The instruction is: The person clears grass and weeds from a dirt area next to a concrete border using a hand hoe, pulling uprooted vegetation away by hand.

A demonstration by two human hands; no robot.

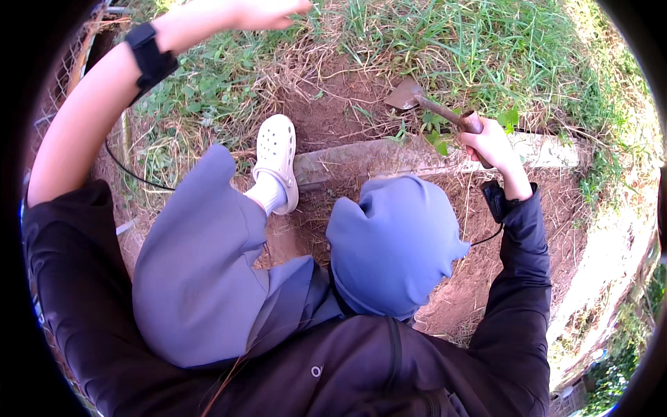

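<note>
My right hand (pixel 490 143) grips the short handle of a rusty hand hoe (pixel 440 110). Its flat metal blade (pixel 403 94) rests at the border between bare soil (pixel 328 117) and grass (pixel 443 47). Up at the top edge is my left hand (pixel 268 13), blurred and partly cut off by the frame. Nothing shows in it, and its thumb stands apart from the fingers. Broad leaves (pixel 437 140) grow beside the hoe's neck, close to my right hand.
A concrete or stone curb (pixel 359 159) crosses the ground before me. My white clog (pixel 276 151) stands at its left end. Dry straw (pixel 286 65) lies along the grass edge. A wire fence (pixel 60 94) runs at far left. Cables (pixel 135 177) hang near both arms.
</note>
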